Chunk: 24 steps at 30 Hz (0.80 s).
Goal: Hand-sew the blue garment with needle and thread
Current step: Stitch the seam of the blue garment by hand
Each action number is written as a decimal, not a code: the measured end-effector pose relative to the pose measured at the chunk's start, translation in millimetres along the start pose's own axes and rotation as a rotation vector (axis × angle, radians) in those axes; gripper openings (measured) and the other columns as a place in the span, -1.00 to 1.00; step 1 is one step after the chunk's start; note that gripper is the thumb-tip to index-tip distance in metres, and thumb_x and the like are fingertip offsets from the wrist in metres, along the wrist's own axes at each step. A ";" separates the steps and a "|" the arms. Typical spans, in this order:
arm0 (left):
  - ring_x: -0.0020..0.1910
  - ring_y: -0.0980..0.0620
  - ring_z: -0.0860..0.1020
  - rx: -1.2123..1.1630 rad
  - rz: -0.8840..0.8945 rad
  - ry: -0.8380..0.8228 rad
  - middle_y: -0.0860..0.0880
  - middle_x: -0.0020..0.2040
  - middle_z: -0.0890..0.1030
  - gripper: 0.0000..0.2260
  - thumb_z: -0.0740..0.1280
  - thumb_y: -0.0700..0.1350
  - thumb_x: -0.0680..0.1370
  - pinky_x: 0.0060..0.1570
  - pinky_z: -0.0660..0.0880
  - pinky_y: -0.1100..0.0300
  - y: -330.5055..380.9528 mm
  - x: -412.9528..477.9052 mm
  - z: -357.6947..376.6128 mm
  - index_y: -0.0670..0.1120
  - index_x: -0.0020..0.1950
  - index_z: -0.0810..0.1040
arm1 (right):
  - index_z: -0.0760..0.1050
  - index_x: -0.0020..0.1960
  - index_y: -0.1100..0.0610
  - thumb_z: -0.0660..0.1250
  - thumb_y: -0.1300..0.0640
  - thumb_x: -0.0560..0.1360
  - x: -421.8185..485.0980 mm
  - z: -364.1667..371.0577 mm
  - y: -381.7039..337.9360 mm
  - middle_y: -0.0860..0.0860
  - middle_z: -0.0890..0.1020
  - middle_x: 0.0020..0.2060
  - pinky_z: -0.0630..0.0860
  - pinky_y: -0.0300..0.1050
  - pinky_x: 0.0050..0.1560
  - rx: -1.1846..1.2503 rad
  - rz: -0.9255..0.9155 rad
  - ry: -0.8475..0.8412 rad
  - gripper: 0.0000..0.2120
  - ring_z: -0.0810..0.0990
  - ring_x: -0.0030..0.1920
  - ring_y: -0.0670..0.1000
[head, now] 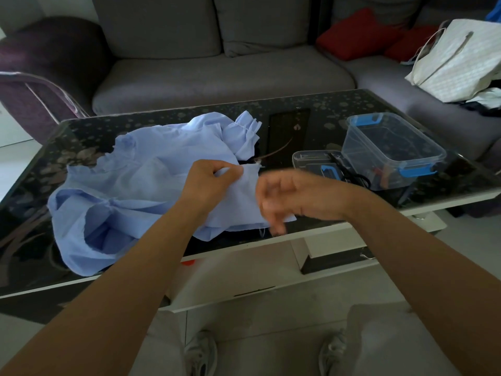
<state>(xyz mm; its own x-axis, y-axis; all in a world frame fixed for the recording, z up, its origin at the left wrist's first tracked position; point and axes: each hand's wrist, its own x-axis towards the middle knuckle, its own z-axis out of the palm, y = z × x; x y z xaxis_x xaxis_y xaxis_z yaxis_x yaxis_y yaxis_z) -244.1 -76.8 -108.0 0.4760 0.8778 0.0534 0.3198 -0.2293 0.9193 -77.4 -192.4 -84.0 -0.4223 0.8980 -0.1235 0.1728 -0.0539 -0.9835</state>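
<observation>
The blue garment [130, 180] lies crumpled on the dark glass table [35, 240]. The left hand [214, 185] pinches a lifted fold at the garment's right edge, thumb against forefinger. The right hand [287, 196], blurred, hangs just right of that fold with its fingers pointing down. Whether it holds a needle cannot be told. A clear plastic box [390, 147] stands further right of the garment. Judged step: between stitches along the held edge. The next move calls for a taut fold and a careful needle entry beside the pinch.
</observation>
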 end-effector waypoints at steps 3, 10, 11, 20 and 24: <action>-0.15 0.11 0.50 -0.061 -0.021 0.054 0.04 -0.22 0.60 -0.79 0.38 -0.05 0.56 -0.16 0.38 0.32 2.7 -0.8 -1.9 -0.04 -0.28 0.60 | 0.48 -0.01 0.13 0.21 0.29 0.60 -6.5 -4.6 2.1 -0.04 0.59 -0.30 0.55 -0.18 -0.20 -0.136 0.351 -0.522 -0.89 0.51 -0.38 -0.09; -0.13 0.15 0.52 -0.166 -0.042 0.054 0.08 -0.19 0.62 -0.85 0.39 -0.06 0.55 -0.12 0.39 0.32 3.8 -1.6 -1.5 -0.02 -0.21 0.64 | 0.52 -0.05 0.04 0.21 0.18 0.59 -13.0 -15.9 -1.8 0.01 0.38 -0.37 0.19 -0.26 -0.42 -0.006 0.229 -0.321 -0.87 0.22 -0.42 -0.08; -0.15 0.16 0.52 -0.169 -0.044 0.055 0.08 -0.20 0.62 -0.85 0.40 -0.06 0.55 -0.13 0.40 0.32 4.2 -1.9 -1.3 -0.02 -0.22 0.63 | 0.51 -0.06 0.05 0.21 0.18 0.59 -12.5 -16.1 -1.9 0.01 0.32 -0.39 0.16 -0.25 -0.43 0.033 0.211 -0.216 -0.87 0.19 -0.43 -0.07; 0.04 0.06 0.56 -0.142 -0.067 0.035 0.05 -0.09 0.67 -0.87 0.39 -0.02 0.54 0.14 0.46 0.19 4.1 -1.5 1.2 0.01 -0.18 0.66 | 0.55 0.00 0.14 0.36 0.18 0.53 18.5 -3.7 3.2 -0.08 0.53 -0.38 0.48 -0.40 -0.24 -0.337 0.069 0.734 -0.94 0.50 -0.39 -0.22; 0.06 0.01 0.57 -0.149 -0.064 0.011 0.02 -0.09 0.68 -0.86 0.40 -0.04 0.54 0.24 0.47 0.07 3.1 -1.1 1.2 0.01 -0.21 0.67 | 0.55 0.06 0.18 0.39 0.07 0.52 28.8 -2.8 12.7 -0.04 0.54 -0.32 0.52 -0.22 -0.03 -0.331 0.051 0.881 -0.80 0.50 -0.28 -0.11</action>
<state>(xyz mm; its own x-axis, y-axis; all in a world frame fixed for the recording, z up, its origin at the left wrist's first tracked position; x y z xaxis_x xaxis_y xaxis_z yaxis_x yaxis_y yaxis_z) -242.6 -79.0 -105.7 0.4496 0.8932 -0.0040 0.2235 -0.1081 0.9687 -84.9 -166.1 -99.7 0.3941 0.9122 0.1124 0.4740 -0.0970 -0.8752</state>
